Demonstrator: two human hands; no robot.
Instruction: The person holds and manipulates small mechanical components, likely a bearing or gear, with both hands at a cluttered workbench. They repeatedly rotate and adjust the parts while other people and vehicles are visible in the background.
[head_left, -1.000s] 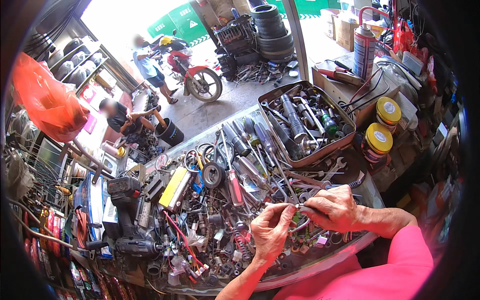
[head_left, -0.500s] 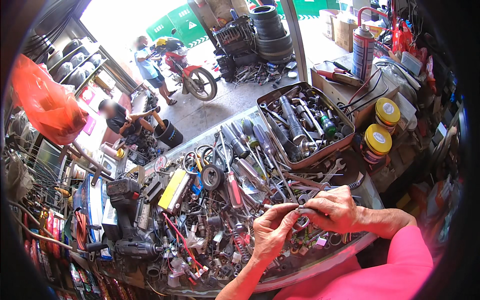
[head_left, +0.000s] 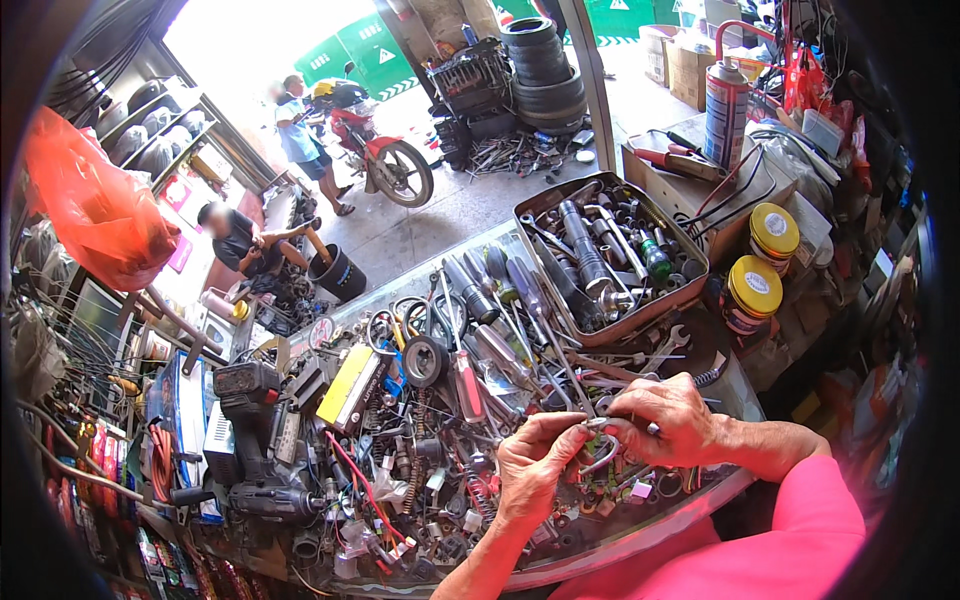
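Note:
Over the front right of the cluttered workbench, my left hand (head_left: 535, 460) and my right hand (head_left: 665, 420) meet fingertip to fingertip. Both pinch a small silvery metal part (head_left: 597, 424); its exact kind is too small to make out. A curved metal loop (head_left: 604, 458) shows just below the fingertips, and whether it joins that part I cannot tell. Another short metal end (head_left: 654, 429) pokes out between the fingers of my right hand. Under the hands lie loose nuts, rings and small fittings. A red-handled screwdriver (head_left: 467, 388) lies left of them.
Beyond my hands sits an open metal toolbox (head_left: 640, 312) full of sockets and tools. Yellow-lidded tubs (head_left: 754, 288) and a spray can (head_left: 725, 115) stand right. A cordless drill (head_left: 250, 430) lies left. Two people, one seated (head_left: 240, 240), are near a red motorcycle (head_left: 380, 150).
My fingers have shifted slightly around the small part, and the curved loop beneath them shows more clearly. A metal end now shows in my right hand.

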